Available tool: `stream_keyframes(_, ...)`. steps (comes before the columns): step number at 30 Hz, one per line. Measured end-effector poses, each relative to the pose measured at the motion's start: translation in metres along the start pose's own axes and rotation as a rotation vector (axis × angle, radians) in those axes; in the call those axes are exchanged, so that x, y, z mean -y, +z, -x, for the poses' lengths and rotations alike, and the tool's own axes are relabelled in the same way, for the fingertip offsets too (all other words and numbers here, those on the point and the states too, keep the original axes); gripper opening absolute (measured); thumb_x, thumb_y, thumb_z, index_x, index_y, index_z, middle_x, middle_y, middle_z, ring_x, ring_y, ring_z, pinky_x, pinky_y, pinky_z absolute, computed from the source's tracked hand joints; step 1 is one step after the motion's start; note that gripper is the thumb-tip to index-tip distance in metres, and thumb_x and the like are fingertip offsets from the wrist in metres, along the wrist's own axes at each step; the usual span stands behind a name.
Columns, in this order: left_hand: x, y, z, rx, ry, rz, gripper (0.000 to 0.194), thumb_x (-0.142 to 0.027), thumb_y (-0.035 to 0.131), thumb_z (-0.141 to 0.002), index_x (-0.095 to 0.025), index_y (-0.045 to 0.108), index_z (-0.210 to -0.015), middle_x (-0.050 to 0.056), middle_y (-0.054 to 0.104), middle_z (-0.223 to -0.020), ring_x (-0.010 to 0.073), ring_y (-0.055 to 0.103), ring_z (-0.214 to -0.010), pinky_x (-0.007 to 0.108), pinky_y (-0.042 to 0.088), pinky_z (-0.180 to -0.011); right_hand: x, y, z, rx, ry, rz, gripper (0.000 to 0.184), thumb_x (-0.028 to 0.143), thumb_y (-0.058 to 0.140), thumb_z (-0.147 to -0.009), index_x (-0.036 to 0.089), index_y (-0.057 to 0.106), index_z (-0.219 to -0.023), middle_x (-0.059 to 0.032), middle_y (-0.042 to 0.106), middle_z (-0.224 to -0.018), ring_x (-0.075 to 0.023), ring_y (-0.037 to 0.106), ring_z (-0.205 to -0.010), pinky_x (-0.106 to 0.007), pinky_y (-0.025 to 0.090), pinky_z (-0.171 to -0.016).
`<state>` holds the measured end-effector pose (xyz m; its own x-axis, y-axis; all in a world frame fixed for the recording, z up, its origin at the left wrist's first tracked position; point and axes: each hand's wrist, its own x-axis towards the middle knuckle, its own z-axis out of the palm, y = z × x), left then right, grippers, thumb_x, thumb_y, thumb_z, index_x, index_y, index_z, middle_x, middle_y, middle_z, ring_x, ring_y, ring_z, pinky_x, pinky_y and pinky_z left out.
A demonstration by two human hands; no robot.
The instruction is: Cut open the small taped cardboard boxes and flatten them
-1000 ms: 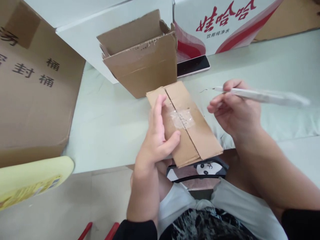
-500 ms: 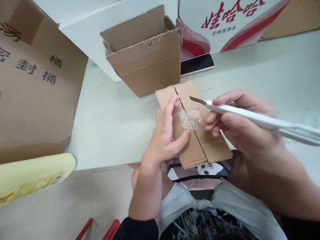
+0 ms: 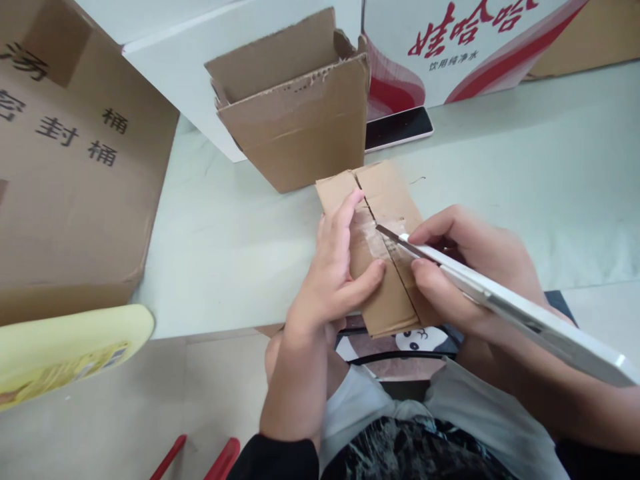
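A small closed cardboard box (image 3: 385, 200) lies at the table's near edge, its two top flaps joined by clear tape (image 3: 373, 230). My left hand (image 3: 333, 270) grips the box's left side, fingers along the flap and thumb pressed on top. My right hand (image 3: 467, 267) is closed round a white utility knife (image 3: 505, 300). The knife's blade tip (image 3: 384, 231) rests on the tape at the seam between the flaps.
An open brown carton (image 3: 295, 113) stands just behind the small box. A phone (image 3: 397, 128) lies beside it. A large brown carton (image 3: 70, 167) fills the left, a white and red carton (image 3: 465, 47) the back. A yellow object (image 3: 65, 357) sits lower left.
My right hand has swung the knife from the air at the right down and left onto the taped seam. My left hand has kept its hold on the box.
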<state>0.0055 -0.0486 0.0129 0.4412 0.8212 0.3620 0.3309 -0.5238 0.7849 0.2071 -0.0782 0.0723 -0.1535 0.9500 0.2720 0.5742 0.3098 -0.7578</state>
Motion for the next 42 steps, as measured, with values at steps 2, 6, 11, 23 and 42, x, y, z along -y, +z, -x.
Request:
stream_keyframes(2,0.000,0.000,0.000,0.004,0.009,-0.010,0.076,-0.053,0.058,-0.102,-0.033,0.019,-0.165,0.012,0.036,-0.167,0.0334,0.038,-0.154,0.056,0.031,-0.130,-0.001,0.000,-0.001,-0.014,-0.003,0.044,0.016,0.017,0.063,-0.077,0.025,0.056,-0.088,0.0041,0.067,-0.067,-0.0124,0.056,-0.050,-0.027,0.040,-0.049)
stream_keyframes(6,-0.001,-0.001,-0.001,0.010,0.023,-0.035,0.073,-0.048,0.058,-0.102,-0.032,0.022,-0.164,0.013,0.038,-0.166,0.0323,0.038,-0.155,0.055,0.029,-0.131,-0.001,0.003,-0.001,-0.030,0.003,0.093,0.012,0.021,0.061,-0.078,0.025,0.057,-0.088,0.0027,0.067,-0.067,-0.0136,0.057,-0.051,-0.028,0.040,-0.049)
stream_keyframes(11,-0.003,-0.003,-0.002,0.018,0.013,-0.052,0.070,-0.046,0.058,-0.102,-0.033,0.025,-0.162,0.012,0.041,-0.165,0.0316,0.041,-0.154,0.053,0.029,-0.131,-0.001,0.006,-0.002,-0.026,0.018,0.083,0.012,0.021,0.061,-0.076,0.026,0.056,-0.085,0.0036,0.065,-0.063,-0.0142,0.056,-0.050,-0.029,0.038,-0.049)
stream_keyframes(23,-0.009,-0.004,-0.004,0.004,-0.041,-0.106,0.056,-0.044,0.057,-0.102,-0.031,0.040,-0.153,0.011,0.053,-0.156,0.0310,0.050,-0.144,0.052,0.036,-0.126,0.003,0.004,-0.003,0.008,0.016,0.023,0.015,0.018,0.059,-0.072,0.027,0.048,-0.077,0.0049,0.055,-0.057,-0.0125,0.046,-0.047,-0.028,0.033,-0.046)
stream_keyframes(42,-0.010,-0.004,-0.008,-0.020,0.024,-0.111,0.036,-0.034,0.058,-0.100,-0.028,0.055,-0.135,0.008,0.069,-0.134,0.0271,0.058,-0.130,0.049,0.043,-0.119,0.003,0.002,-0.002,0.027,0.017,-0.028,0.016,0.021,0.059,-0.073,0.028,0.046,-0.078,0.0050,0.053,-0.055,-0.0131,0.042,-0.046,-0.030,0.031,-0.045)
